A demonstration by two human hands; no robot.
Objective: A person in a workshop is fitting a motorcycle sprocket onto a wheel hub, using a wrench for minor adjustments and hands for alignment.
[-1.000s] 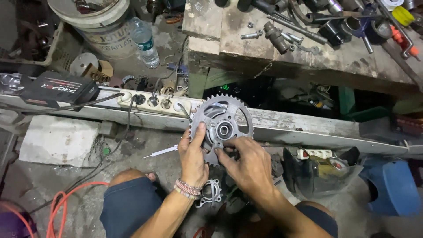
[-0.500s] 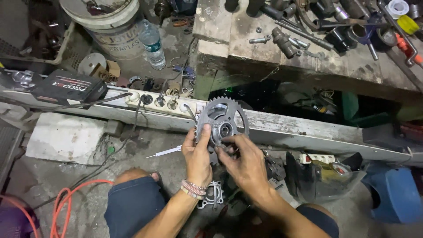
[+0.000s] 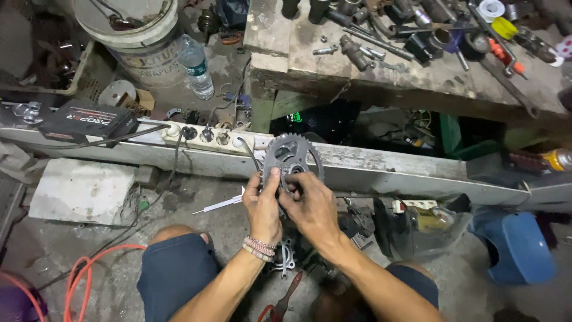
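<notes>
A grey metal sprocket [image 3: 292, 156] with teeth all round is held upright in front of me, above the floor between my knees. My left hand [image 3: 263, 206] grips its lower left edge, thumb on the face. My right hand [image 3: 310, 206] holds the lower right part, with fingertips at the hub in the middle. A small metal part [image 3: 286, 257] lies on the floor just under my wrists. A beaded bracelet sits on my left wrist.
A white power strip [image 3: 208, 137] rests on a long pale beam behind the sprocket. A black box [image 3: 89, 122] lies at left, a bucket [image 3: 134, 36] and bottle [image 3: 195, 65] behind. A workbench [image 3: 417, 65] holds several tools. Orange hose [image 3: 89, 268] and a blue stool [image 3: 517, 247] flank me.
The view has shifted and the sprocket sits lower behind my hands. My right hand has moved up over the hub, closer to my left hand.
</notes>
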